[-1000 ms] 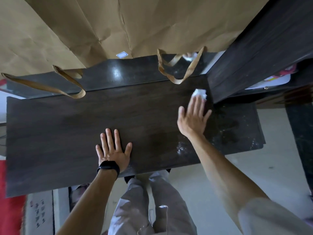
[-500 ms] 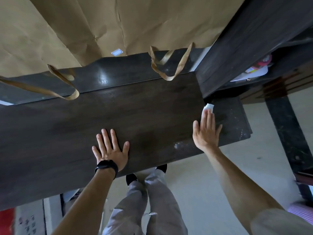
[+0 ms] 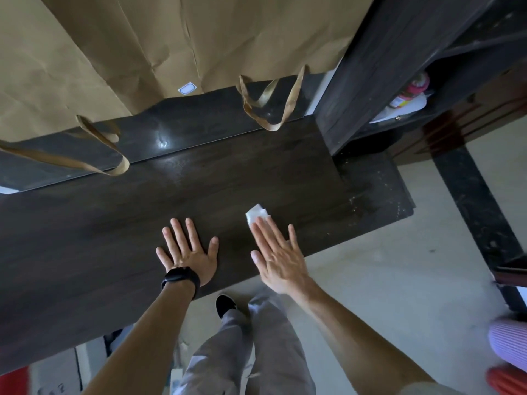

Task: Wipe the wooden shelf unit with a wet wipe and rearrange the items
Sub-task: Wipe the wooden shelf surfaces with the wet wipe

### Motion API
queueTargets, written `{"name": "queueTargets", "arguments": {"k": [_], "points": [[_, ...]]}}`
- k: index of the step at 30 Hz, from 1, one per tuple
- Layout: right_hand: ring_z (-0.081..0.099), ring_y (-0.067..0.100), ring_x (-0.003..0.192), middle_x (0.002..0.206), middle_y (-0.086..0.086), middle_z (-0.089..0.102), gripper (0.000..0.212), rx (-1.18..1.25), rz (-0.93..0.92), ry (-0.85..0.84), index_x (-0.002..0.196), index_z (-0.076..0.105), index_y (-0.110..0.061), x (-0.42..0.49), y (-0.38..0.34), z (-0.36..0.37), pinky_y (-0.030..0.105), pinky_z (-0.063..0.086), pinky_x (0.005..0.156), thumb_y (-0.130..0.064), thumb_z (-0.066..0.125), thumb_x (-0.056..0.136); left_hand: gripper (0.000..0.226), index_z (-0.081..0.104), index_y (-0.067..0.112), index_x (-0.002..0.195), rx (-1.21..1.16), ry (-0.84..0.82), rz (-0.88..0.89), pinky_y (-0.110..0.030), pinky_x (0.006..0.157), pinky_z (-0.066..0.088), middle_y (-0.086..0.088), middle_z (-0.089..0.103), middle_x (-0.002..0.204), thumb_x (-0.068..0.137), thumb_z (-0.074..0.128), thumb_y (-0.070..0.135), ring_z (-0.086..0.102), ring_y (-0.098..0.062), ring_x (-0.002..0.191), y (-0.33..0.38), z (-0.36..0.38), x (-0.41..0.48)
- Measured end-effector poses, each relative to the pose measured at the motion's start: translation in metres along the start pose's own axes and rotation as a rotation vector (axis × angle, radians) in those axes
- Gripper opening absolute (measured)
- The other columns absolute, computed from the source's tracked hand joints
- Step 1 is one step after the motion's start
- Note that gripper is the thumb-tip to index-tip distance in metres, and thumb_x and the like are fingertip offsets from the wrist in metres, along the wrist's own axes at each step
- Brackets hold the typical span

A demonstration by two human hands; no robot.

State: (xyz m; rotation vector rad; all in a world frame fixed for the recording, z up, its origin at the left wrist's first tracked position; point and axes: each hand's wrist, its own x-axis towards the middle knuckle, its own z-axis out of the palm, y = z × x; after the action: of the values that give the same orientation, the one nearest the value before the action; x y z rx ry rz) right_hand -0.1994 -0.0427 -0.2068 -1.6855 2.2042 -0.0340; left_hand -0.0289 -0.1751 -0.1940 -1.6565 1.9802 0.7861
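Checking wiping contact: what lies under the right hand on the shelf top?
The right hand presses a white wet wipe onto the shelf top; only its far corner shows past the fingers. The rest is covered.

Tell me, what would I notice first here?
Two hands lie flat on the dark wooden shelf top: the left hand near the middle, the right hand beside it pressing a white wet wipe. Big brown paper bags fill the view's top, handles hanging down.

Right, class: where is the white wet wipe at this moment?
In the head view, the wet wipe lies on the dark wooden shelf top, pressed under the fingertips of the right hand, just right of the flat left hand.
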Motion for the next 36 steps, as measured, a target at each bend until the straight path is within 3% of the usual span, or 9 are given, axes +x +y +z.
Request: {"name": "queueTargets", "arguments": {"k": [5,8,12,16,20,25,29,33,36], "points": [[-0.005,0.017,0.154,0.167,0.000,-0.002,0.068,0.069,0.605,0.050,0.159,-0.001,-0.021,-0.011,0.115,-0.027,0.064,0.009,0.119,-0.052,0.005,0.099,0.080,-0.023,0.023,0.153,0.018,0.020,0.089,-0.055,0.119,-0.008,-0.005,-0.036,0.157,0.096,0.014,0.067,-0.030,-0.028,0.146,-0.009,-0.002,-0.006],[-0.005,0.021,0.154,0.167,0.003,-0.004,0.070,0.134,0.722,0.090,0.158,-0.004,-0.017,-0.001,0.116,-0.031,0.062,0.008,0.120,-0.053,0.002,0.099,0.075,-0.006,0.023,0.157,-0.013,0.141,0.217,-0.052,0.121,0.000,-0.003,-0.019,0.164,0.098,0.018,0.063,-0.017,-0.024,0.151,-0.025,-0.008,-0.017],[-0.007,0.022,0.153,0.167,0.003,-0.002,0.067,0.087,0.504,0.101,0.158,0.002,-0.015,0.001,0.009,-0.006,0.055,0.004,0.122,-0.051,0.009,0.102,0.066,-0.002,0.030,0.158,0.090,0.212,0.383,-0.049,0.121,0.001,0.004,-0.014,0.164,0.101,0.020,0.058,-0.013,-0.016,0.150,-0.051,0.001,-0.040],[-0.013,0.016,0.152,0.166,-0.002,-0.008,0.063,0.068,0.132,0.026,0.159,0.001,-0.019,-0.007,-0.088,0.020,0.051,0.000,0.122,-0.047,0.017,0.104,0.064,0.001,0.039,0.156,0.101,0.163,0.343,-0.051,0.122,0.007,0.008,-0.016,0.162,0.096,0.004,0.058,-0.012,-0.016,0.151,-0.064,0.024,-0.054],[-0.015,0.011,0.151,0.166,-0.008,-0.013,0.061,-0.004,-0.065,-0.012,0.159,-0.003,-0.024,-0.020,-0.043,0.017,0.056,0.009,0.122,-0.046,0.017,0.105,0.060,-0.006,0.043,0.154,0.084,0.122,0.320,-0.052,0.121,0.001,0.010,-0.022,0.160,0.097,0.002,0.058,-0.021,-0.012,0.147,-0.064,0.029,-0.052],[-0.003,0.019,0.154,0.167,0.002,-0.001,0.065,0.093,0.616,0.093,0.159,0.003,-0.018,-0.040,0.097,-0.017,0.063,0.015,0.118,-0.046,0.008,0.100,0.063,-0.014,0.043,0.152,0.103,0.098,0.296,-0.053,0.121,-0.002,0.008,-0.026,0.160,0.093,-0.001,0.061,-0.021,-0.018,0.149,-0.058,0.028,-0.056],[-0.011,0.021,0.153,0.167,0.005,-0.009,0.070,0.217,0.788,0.111,0.157,-0.006,-0.015,-0.020,0.083,-0.022,0.063,0.006,0.120,-0.051,-0.002,0.097,0.068,-0.018,0.043,0.151,0.096,0.093,0.287,-0.054,0.120,-0.002,0.008,-0.030,0.157,0.087,-0.009,0.063,-0.022,-0.019,0.149,-0.056,0.030,-0.057],[-0.018,0.020,0.151,0.165,0.002,-0.016,0.064,0.144,0.444,0.056,0.157,-0.006,-0.017,-0.019,-0.035,0.008,0.054,-0.009,0.119,-0.048,0.006,0.103,0.062,-0.010,0.039,0.154,0.097,0.122,0.304,-0.055,0.120,0.003,0.006,-0.023,0.159,0.098,0.007,0.056,-0.016,-0.020,0.151,-0.056,0.029,-0.057],[-0.019,0.016,0.151,0.166,-0.002,-0.015,0.063,0.108,0.051,-0.019,0.158,-0.005,-0.019,-0.025,-0.101,0.028,0.054,-0.001,0.122,-0.047,0.013,0.105,0.059,0.004,0.032,0.157,0.047,0.182,0.297,-0.054,0.122,0.009,0.006,-0.009,0.163,0.104,0.025,0.042,-0.005,-0.019,0.152,-0.064,0.025,-0.061]]}}
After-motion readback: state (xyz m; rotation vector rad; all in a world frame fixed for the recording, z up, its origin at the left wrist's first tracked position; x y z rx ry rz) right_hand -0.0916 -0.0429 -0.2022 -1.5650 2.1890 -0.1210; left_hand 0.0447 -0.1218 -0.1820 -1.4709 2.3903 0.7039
